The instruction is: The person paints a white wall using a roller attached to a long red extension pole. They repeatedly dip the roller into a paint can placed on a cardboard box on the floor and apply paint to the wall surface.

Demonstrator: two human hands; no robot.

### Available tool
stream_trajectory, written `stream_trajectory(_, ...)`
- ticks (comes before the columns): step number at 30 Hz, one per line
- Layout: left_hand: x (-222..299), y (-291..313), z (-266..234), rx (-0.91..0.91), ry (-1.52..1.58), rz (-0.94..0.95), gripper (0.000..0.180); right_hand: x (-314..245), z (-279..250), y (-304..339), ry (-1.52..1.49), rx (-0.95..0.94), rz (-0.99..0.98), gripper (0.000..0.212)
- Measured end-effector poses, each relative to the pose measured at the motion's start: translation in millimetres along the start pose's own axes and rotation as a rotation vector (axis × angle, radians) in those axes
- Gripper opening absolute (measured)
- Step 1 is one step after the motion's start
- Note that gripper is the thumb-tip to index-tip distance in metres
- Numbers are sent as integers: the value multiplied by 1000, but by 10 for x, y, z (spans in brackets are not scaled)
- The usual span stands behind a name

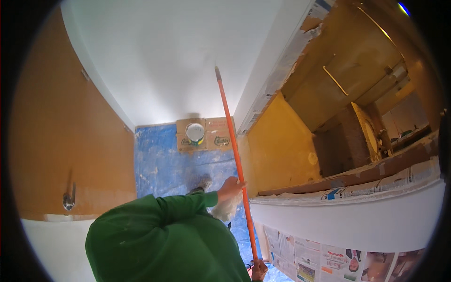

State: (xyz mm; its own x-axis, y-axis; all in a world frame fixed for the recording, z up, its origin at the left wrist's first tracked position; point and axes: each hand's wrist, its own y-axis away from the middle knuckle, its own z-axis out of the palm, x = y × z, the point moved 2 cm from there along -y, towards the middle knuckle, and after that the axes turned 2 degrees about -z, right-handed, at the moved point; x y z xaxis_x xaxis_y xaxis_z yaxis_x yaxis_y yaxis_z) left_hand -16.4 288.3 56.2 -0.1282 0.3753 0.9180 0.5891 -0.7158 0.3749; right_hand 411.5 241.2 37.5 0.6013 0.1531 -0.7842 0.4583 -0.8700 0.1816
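My left hand (230, 189), at the end of a green sleeve (174, 207), is closed around the middle of a long orange pole (230, 120). Lower down, my right hand (259, 270) grips the same pole near its bottom end, close to the picture's lower edge. The pole slants up and slightly left, its narrow dark tip in front of the white wall (164, 51); whether it touches the wall I cannot tell. A pale, crumpled thing (228, 209) shows below my left hand, its kind unclear.
An open bucket (195, 131) with white inside stands on flattened cardboard (216, 124) over a blue tarp (157, 162). At left is a brown door (70, 127) with a metal handle (69, 199). Newspaper (324, 258) covers surfaces at right, beside an opening into another room (286, 141).
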Motion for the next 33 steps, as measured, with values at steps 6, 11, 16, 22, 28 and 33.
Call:
stream_trajectory(6, -399, -315, -47, -35, -65, -102, 42, -338, -56, -153, 91, -76, 128, 37)
stream_trajectory(11, -731, -638, -59, -19, 9, -257, 44, -562, 84, -294, 217, -60, 99, 42)
stream_trajectory(16, -1055, -995, -218, -9, 58, -377, 45, -894, 309, -598, 257, -132, 286, 41)
stream_trajectory(22, -1295, -1493, -425, 104, 23, -466, 46, -1358, 632, -1148, 409, -228, 296, 40)
stream_trajectory(28, -1578, -2050, -688, 82, -2, -404, 42, -1663, 1194, -1666, 425, -288, 357, 39)
stream_trajectory(33, -2529, -2680, -844, 168, -47, -311, 34, -1777, 1632, -2135, 483, -350, 302, 38)
